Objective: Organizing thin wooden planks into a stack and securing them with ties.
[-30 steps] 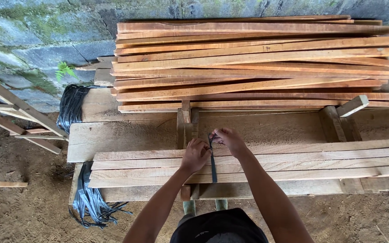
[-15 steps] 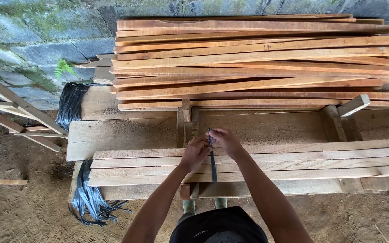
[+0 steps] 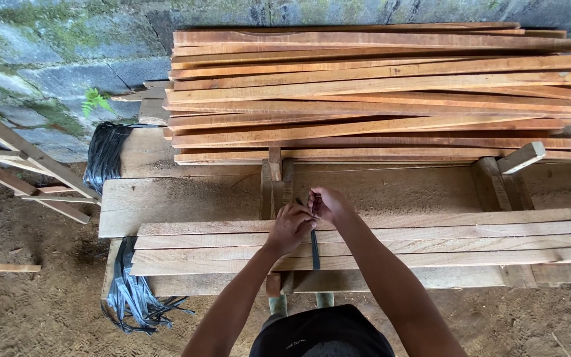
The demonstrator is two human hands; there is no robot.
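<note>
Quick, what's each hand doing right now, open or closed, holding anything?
Left hand: closed, pinching the dark strap over the slats.
Right hand: closed, fingers gripping the strap's upper end.

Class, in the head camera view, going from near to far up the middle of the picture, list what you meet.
Flat row of pale slats → black strap held by both hands → bare workbench board → stack of reddish slats → mossy stone wall.
</note>
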